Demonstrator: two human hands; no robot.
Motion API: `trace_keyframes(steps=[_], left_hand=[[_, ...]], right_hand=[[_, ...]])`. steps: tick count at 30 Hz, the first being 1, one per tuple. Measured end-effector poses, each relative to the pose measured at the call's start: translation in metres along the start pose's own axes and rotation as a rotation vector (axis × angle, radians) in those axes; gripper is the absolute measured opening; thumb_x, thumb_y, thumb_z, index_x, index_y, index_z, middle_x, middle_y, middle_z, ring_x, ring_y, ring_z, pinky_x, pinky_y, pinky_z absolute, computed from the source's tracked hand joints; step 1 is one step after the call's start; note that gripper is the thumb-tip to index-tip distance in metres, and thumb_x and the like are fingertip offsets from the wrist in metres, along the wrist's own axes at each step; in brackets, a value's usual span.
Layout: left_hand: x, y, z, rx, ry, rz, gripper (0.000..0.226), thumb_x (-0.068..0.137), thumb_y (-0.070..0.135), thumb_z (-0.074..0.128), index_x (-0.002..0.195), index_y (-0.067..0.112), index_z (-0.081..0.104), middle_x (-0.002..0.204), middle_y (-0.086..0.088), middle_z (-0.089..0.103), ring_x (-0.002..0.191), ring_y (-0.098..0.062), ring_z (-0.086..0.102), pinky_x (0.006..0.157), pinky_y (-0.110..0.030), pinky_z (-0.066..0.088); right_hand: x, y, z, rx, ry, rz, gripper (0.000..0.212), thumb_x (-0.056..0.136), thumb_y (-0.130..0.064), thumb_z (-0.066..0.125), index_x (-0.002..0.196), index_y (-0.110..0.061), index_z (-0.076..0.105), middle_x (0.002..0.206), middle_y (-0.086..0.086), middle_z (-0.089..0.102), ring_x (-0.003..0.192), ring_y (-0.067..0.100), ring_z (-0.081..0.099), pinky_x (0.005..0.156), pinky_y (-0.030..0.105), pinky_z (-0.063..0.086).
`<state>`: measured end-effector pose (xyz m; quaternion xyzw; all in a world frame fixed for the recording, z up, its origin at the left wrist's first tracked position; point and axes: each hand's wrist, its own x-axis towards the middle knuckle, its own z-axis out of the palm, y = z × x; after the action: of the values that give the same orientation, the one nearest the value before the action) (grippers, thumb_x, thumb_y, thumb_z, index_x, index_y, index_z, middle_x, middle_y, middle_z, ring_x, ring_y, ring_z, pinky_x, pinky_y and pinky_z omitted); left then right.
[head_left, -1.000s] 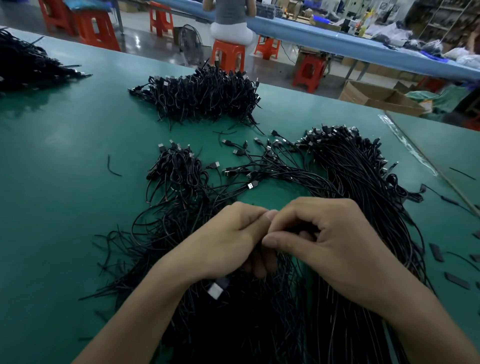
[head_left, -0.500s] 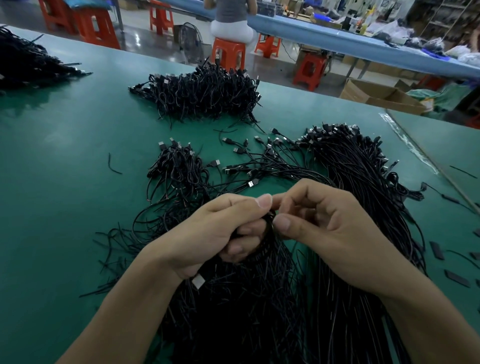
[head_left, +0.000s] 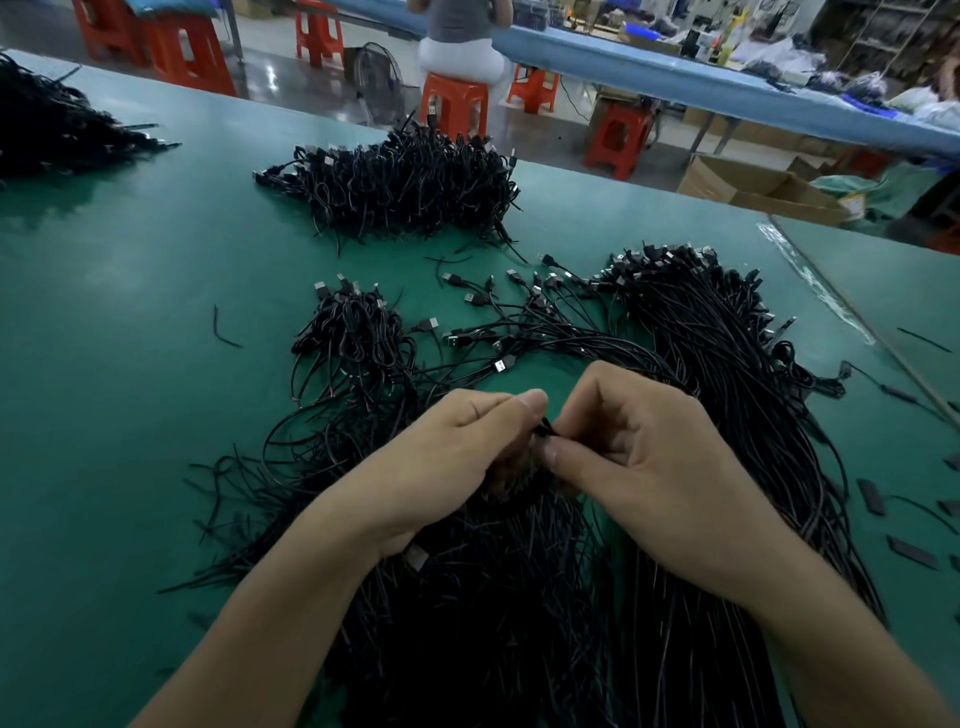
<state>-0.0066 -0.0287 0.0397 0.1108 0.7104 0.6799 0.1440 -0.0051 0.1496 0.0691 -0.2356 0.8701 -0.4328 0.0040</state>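
Black cable (head_left: 543, 428) is pinched between my two hands, just above the loose cable pile (head_left: 498, 613) that spreads over the green table (head_left: 130, 374). My left hand (head_left: 457, 452) curls round it, thumb on top. My right hand (head_left: 639, 457) nips its end between thumb and forefinger. A USB plug (head_left: 417, 557) pokes out under my left wrist. A heaped bundle of cables (head_left: 405, 187) lies well beyond.

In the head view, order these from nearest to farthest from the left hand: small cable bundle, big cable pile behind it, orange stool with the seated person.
From the left hand, pinching a cable:
1. Small bundle, ahead and left of it.
2. Big pile, farther back on the table.
3. Stool, beyond the table, on the floor.
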Motion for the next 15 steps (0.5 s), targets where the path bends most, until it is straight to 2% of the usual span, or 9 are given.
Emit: trace_keyframes(steps=[2, 3, 5, 7, 9, 11, 13, 15], left_hand=[[0.001, 0.001, -0.001, -0.033, 0.047, -0.064, 0.047, 0.103, 0.029, 0.048, 0.082, -0.012, 0.057, 0.075, -0.009, 0.048, 0.070, -0.023, 0.045, 0.067, -0.033, 0.049], [0.002, 0.001, -0.002, -0.063, 0.071, -0.095, 0.042, 0.102, 0.025, 0.047, 0.080, -0.007, 0.062, 0.072, -0.010, 0.052, 0.068, -0.021, 0.052, 0.068, -0.030, 0.053], [0.002, 0.001, 0.001, -0.186, 0.094, -0.158, 0.039, 0.099, 0.023, 0.043, 0.068, 0.007, 0.061, 0.064, -0.004, 0.058, 0.059, -0.019, 0.059, 0.072, -0.041, 0.058], [0.001, 0.001, 0.006, -0.348, 0.087, -0.211, 0.038, 0.099, 0.030, 0.041, 0.070, 0.016, 0.059, 0.062, -0.005, 0.061, 0.055, -0.023, 0.063, 0.063, -0.045, 0.059], [0.002, 0.000, 0.009, -0.425, 0.033, -0.231, 0.048, 0.101, 0.043, 0.039, 0.069, 0.020, 0.067, 0.066, -0.010, 0.065, 0.057, -0.026, 0.067, 0.051, -0.039, 0.057], [0.003, -0.001, 0.010, -0.422, -0.033, -0.243, 0.061, 0.100, 0.057, 0.034, 0.067, 0.023, 0.071, 0.066, -0.012, 0.066, 0.052, -0.024, 0.065, 0.041, -0.027, 0.050], [0.004, -0.004, 0.010, -0.401, -0.047, -0.267, 0.069, 0.095, 0.069, 0.033, 0.069, 0.018, 0.071, 0.062, -0.012, 0.061, 0.037, -0.017, 0.051, 0.034, -0.016, 0.035], [0.005, -0.007, 0.011, -0.390, -0.001, -0.274, 0.067, 0.090, 0.075, 0.036, 0.066, 0.021, 0.067, 0.053, -0.006, 0.052, 0.029, -0.010, 0.033, 0.034, -0.011, 0.024]], right_hand=[[0.000, -0.002, 0.005, -0.010, 0.004, -0.028, 0.018, 0.086, -0.027, 0.071, 0.078, -0.027, 0.055, 0.071, -0.003, 0.062, 0.058, 0.018, 0.056, 0.052, 0.042, 0.051], [0.001, -0.003, 0.008, -0.015, 0.013, -0.043, 0.020, 0.087, -0.022, 0.072, 0.077, -0.026, 0.054, 0.071, -0.007, 0.061, 0.055, 0.012, 0.053, 0.050, 0.033, 0.049], [0.002, -0.005, 0.015, -0.020, 0.045, -0.061, 0.025, 0.087, -0.012, 0.072, 0.076, -0.025, 0.054, 0.071, -0.010, 0.062, 0.055, 0.009, 0.054, 0.048, 0.020, 0.045], [0.003, -0.005, 0.020, -0.051, 0.094, -0.075, 0.024, 0.087, -0.011, 0.072, 0.077, -0.023, 0.054, 0.074, -0.008, 0.065, 0.059, 0.014, 0.059, 0.050, 0.028, 0.048], [0.004, -0.005, 0.020, -0.047, 0.142, -0.085, 0.023, 0.088, -0.014, 0.072, 0.078, -0.024, 0.054, 0.076, -0.006, 0.066, 0.063, 0.014, 0.062, 0.054, 0.030, 0.050], [0.005, -0.004, 0.019, -0.020, 0.176, -0.085, 0.024, 0.089, -0.016, 0.071, 0.079, -0.026, 0.053, 0.081, -0.004, 0.067, 0.057, 0.011, 0.064, 0.052, 0.029, 0.051], [0.006, -0.004, 0.018, 0.058, 0.192, -0.066, 0.025, 0.090, -0.013, 0.071, 0.080, -0.026, 0.053, 0.086, -0.002, 0.067, 0.052, 0.011, 0.065, 0.051, 0.036, 0.053], [0.007, -0.002, 0.018, 0.098, 0.220, -0.056, 0.023, 0.088, -0.012, 0.074, 0.080, -0.023, 0.056, 0.083, -0.001, 0.067, 0.059, 0.012, 0.067, 0.057, 0.043, 0.053]])
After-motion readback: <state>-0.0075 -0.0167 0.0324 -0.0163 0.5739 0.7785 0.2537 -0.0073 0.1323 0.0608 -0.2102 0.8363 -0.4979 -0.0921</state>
